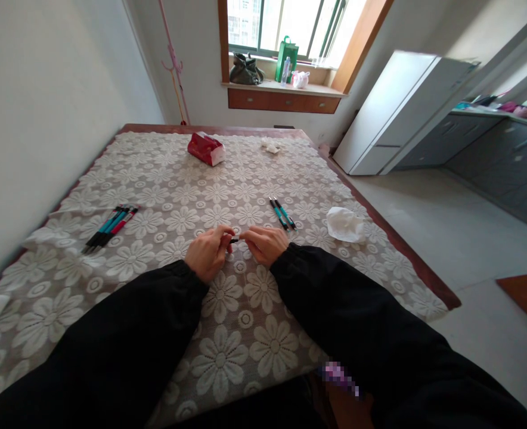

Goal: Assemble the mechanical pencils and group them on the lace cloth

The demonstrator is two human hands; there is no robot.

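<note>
My left hand (pixel 208 252) is closed around a slim black pen (pixel 233 241). Only a short dark end of the pen shows; the rest is hidden in the fingers. At its light-coloured tip, the fingers of my right hand (pixel 266 243) are pinched together, almost meeting the left. Both hands are just above the flowered tablecloth (pixel 221 360). Beyond my right hand lie two teal-and-black pens (pixel 282 213), side by side. To the left rests a bundle of several pens (pixel 110 227), teal and black with a red one at its right side.
A crumpled white tissue (pixel 345 224) lies right of the two pens. Farther back are a red tissue pack (pixel 206 149) and a small whitish crumpled thing (pixel 270 145). The table's wooden edge (pixel 380 229) runs along the right. A wall (pixel 58 77) borders the left.
</note>
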